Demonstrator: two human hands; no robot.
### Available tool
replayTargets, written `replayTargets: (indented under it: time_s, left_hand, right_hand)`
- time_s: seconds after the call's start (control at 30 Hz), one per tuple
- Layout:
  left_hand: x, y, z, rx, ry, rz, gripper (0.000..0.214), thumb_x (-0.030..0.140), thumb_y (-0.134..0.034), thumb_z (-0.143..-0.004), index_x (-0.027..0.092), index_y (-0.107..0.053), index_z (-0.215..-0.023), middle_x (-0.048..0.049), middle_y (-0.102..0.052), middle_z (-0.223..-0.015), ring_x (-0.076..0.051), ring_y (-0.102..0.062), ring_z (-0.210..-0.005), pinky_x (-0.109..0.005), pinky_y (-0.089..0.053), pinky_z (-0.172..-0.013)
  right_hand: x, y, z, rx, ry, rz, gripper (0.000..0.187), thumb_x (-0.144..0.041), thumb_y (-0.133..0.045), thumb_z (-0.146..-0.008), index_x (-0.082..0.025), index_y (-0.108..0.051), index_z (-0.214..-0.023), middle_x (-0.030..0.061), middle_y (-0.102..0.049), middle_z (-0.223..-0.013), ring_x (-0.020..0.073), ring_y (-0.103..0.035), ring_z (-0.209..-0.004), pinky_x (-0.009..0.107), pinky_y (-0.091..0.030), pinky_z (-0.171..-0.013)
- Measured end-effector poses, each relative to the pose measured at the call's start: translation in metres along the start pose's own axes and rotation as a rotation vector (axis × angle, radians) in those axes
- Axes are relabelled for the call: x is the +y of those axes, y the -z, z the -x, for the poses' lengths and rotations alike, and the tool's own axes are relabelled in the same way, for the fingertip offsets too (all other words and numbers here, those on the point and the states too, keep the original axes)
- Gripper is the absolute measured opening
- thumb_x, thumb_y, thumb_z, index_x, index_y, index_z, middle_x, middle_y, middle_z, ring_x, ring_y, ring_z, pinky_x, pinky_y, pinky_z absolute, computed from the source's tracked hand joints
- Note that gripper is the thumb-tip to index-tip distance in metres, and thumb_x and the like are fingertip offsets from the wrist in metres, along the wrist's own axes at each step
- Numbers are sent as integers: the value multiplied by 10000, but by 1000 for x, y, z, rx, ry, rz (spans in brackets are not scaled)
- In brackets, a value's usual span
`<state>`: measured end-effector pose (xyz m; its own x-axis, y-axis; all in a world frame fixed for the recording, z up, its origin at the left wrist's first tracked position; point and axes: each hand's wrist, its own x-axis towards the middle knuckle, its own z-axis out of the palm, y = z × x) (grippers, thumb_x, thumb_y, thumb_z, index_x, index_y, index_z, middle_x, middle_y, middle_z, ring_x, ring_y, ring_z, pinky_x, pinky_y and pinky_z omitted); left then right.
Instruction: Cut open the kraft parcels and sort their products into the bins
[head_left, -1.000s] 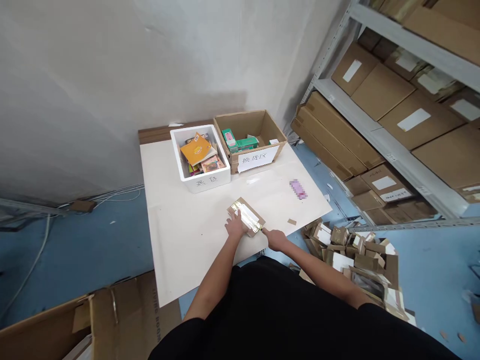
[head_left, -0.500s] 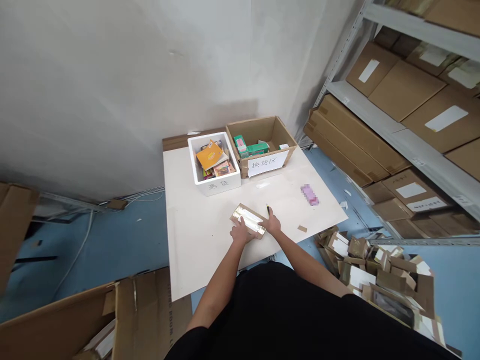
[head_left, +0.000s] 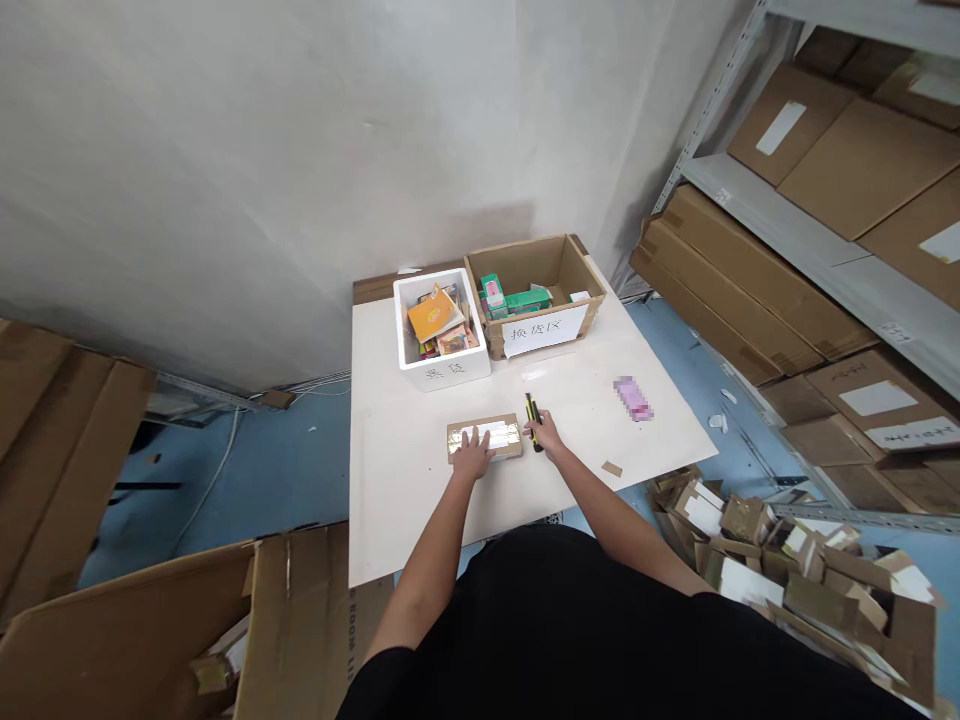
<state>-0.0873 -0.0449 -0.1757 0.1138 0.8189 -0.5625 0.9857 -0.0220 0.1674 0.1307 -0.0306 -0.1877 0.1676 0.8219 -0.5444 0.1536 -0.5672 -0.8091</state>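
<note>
1. Comparing with a second back, the small flat brown cardboard box [head_left: 486, 438], the one with the white label and shiny yellow tape, has swung round. It sat on a diagonal then, and now it lies pretty much square to the near edge of the white table [head_left: 390, 480].
2. No real change for the left hand [head_left: 472, 462]. It's palm down with the fingers laid flat on the near-left part of the lid, pinning the box to the table rather than gripping it.
3. Bigger change is the right hand [head_left: 547, 437]. It was down at the box's near right corner, then slid up along the right end. Now it sits just beside that end, off the cardboard. It's closed around a slim yellow-and-black utility knife [head_left: 532, 410], which pokes out past the fingers toward the wall. Can't tell if the blade is out, it's too small to see.
4. My read: the pass along that taped end looks finished, since the knife is clear of the box. Nothing is opened yet though, the lid is flat and no flap is lifted.
5. Everything else hasn't budged. The white foam bin of colourful booklets [head_left: 442, 370] and the open brown carton with a handwritten paper label [head_left: 592, 300] sit side by side at the far end. A small pink item [head_left: 634, 398] and a little cardboard scrap [head_left: 612, 468] lie off to the right. There's a heap of torn packaging [head_left: 787, 560] on the blue floor.
</note>
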Motion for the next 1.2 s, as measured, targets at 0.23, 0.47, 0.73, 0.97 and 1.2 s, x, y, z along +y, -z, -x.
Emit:
replayTargets:
  time_s: [0.23, 0.47, 0.73, 0.97, 1.2]
  left_hand:
    - [-1, -13, -6, -47, -16, -28, 685, 431, -342, -1051, 374, -163, -1710, -45, -94, -1809, -342, -22, -1663, -618, -280, -1258]
    - [-5, -15, -8, -41, -27, -68, 674, 455, -319, -1068, 348, -161, -1715, -51, -62, -1812, -344, -30, -1662, -586, -284, -1258]
    - [-10, -25, -11, -20, -44, -87, 672, 456, -318, -1071, 348, -158, -1715, -50, -73, -1811, -352, -46, -1660, -581, -310, -1245]
    - [-13, -34, -18, -16, -41, -149, 672, 450, -300, -1074, 346, -139, -1718, -63, -66, -1808, -368, -68, -1656, -608, -329, -1230]
    - [-8, -35, -15, 28, -32, -151, 663, 411, -328, -1069, 328, -190, -1712, -79, -105, -1804, -373, -93, -1652, -608, -335, -1228]
  right_hand:
    - [27, 14, 7, -153, -147, 156, 367, -540, -530, -1054, -219, -517, -877, -53, -567, -583, 111, -564, -411, 197, -443, -461]
    - [22, 11, -4, -219, -133, 304, 476, -575, -507, -1071, -211, -538, -766, -44, -553, -508, 116, -565, -400, 197, -432, -480]
    - [17, 13, -1, -238, -104, 441, 461, -535, -494, -1090, -191, -592, -800, -30, -563, -493, 129, -557, -385, 220, -421, -483]
    - [24, 22, 17, -278, -102, 543, 449, -499, -497, -1100, -194, -561, -776, -35, -536, -451, 130, -549, -370, 221, -403, -465]
    - [38, 23, 35, -293, -98, 554, 418, -499, -561, -1074, -203, -552, -779, -47, -530, -462, 126, -535, -360, 222, -384, -452]
